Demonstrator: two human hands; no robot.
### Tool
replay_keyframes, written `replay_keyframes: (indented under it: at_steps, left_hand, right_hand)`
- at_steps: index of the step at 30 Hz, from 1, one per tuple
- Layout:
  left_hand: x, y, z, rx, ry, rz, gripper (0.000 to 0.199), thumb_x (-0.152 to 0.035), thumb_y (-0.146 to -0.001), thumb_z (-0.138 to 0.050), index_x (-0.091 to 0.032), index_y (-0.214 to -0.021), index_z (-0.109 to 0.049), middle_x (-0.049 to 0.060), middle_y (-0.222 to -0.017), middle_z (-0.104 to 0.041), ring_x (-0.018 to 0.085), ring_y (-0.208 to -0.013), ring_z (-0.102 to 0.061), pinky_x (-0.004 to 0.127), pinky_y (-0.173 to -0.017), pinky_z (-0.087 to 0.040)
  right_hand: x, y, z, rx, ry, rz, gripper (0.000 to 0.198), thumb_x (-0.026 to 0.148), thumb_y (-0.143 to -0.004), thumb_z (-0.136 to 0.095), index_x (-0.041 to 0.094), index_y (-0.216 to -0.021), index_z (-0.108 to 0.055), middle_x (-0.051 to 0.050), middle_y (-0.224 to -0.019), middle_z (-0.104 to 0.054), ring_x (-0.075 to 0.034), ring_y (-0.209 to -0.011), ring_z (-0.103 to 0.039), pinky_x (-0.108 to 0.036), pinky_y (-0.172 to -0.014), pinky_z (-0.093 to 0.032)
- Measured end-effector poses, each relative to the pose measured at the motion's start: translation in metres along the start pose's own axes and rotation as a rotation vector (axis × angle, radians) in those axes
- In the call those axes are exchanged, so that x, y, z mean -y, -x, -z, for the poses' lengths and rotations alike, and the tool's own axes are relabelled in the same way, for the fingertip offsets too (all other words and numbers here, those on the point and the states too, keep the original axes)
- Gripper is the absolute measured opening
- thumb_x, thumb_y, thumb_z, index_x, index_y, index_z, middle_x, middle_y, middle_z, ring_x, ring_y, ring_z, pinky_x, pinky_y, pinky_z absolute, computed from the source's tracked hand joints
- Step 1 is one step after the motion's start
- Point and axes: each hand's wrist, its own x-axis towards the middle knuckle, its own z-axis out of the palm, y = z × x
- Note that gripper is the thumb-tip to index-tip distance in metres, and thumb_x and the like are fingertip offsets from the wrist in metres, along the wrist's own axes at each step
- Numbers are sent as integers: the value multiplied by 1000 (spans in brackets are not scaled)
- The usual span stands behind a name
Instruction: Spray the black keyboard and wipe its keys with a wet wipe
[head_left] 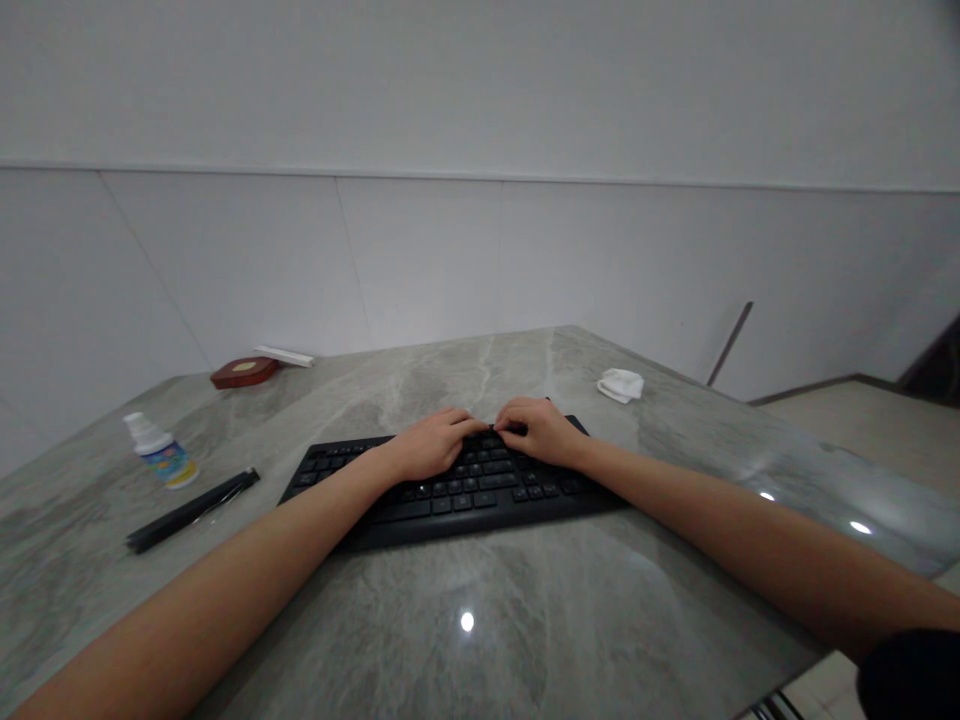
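Note:
A black keyboard (465,500) lies on the marbled grey table in front of me. My left hand (431,443) rests over its middle, with the fingers stretched out towards the right and nothing seen in them. Close beside it, my right hand (546,432) is over the keyboard's upper right part. Its fingers are curled, with thumb and index finger brought together near the far row of keys. Whatever may be between those fingertips is too small or hidden to make out. The fingertips of both hands nearly meet.
To the left stand a white spray bottle (166,458) with a colourful label and a long black object (193,510) lying flat. Farther back are a reddish-brown box (244,374) and a white strip (286,356). A crumpled white cloth or tissue (621,385) lies at the right.

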Motion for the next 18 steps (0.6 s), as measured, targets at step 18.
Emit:
replay_keyframes:
  at_steps: [18]
  left_hand:
    - [3, -2, -4, 1, -8, -24, 54, -1, -82, -37, -22, -130, -51, 8, -120, -55, 22, -111, -52, 40, -99, -44]
  right_hand:
    - [15, -3, 8, 120, 134, 71, 18, 14, -80, -57, 15, -69, -71, -10, -97, -66, -21, -90, -57, -36, -85, -47]
